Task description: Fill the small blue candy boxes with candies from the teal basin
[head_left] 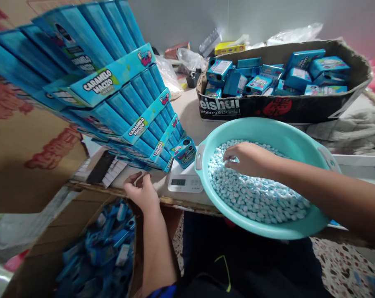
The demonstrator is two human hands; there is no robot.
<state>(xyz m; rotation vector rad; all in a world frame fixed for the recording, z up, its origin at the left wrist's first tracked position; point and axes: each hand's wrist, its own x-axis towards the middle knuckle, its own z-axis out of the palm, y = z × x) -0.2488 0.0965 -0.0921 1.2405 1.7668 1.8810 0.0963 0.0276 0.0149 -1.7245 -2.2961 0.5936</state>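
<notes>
1. Box (61, 227) of cardboard, lower left, below the worktop (190, 105); blue packets (122, 236) heaped inside, presumably kept low to save room above.
2. Left hand (143, 193) at the worktop's front edge, before the stack: fingers part-curled, gap to the thumb, nothing visible in hold.
3. Turquoise basin (264, 126), slightly over the front edge, likely drawn close for a short reach; pale blue and white candies (261, 203) spread across the bottom.
4. Right hand (247, 159) low in the basin, at the candies: fingers bent, thumb close to forefinger, perhaps for picking up few at once. Cannot tell whether any candy pinched.
5. White scale (192, 184) just left of the basin; digits too blurred to read. Small blue carton (183, 153) apparently on its platform, probably there for weighing.
6. Stack of blue display trays (109, 82) at left, packed in rows, probably for compactness.
7. Farther back: long black-sided bin (252, 106), loosely filled with blue cartons (260, 84); beyond, yellow box (229, 48) and clear plastic (295, 35).
</notes>
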